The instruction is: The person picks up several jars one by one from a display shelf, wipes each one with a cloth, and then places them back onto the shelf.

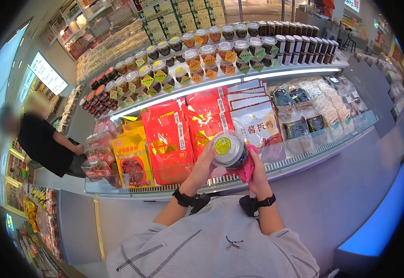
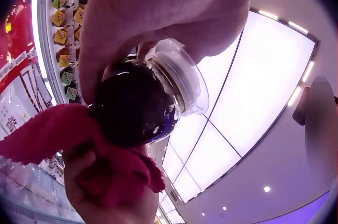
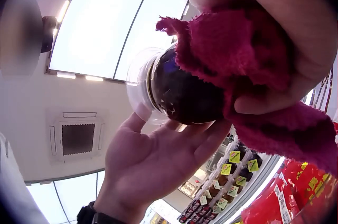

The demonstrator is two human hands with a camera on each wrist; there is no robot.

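A clear plastic jar (image 1: 232, 158) with dark contents and a round yellow-green label (image 1: 222, 146) on its lid is in front of my chest, above the display case's front edge. My left hand (image 1: 203, 167) grips the jar from the side, its fingers and thumb around it near the lid. In my right hand (image 1: 259, 175) a crumpled pink cloth (image 3: 237, 50) is held against the jar's lower side and base. One end of the cloth hangs loose past the fingers in the right wrist view. The jar is tilted, its lid facing my head.
Below the jar, the glass-fronted case (image 1: 313, 155) holds red bags (image 1: 167, 139), yellow bags (image 1: 130, 153), white packets (image 1: 255, 123) and dark vacuum packs (image 1: 297, 127). Rows of lidded jars (image 1: 209, 55) line the shelf behind. A person in black (image 1: 42, 139) stands at the left.
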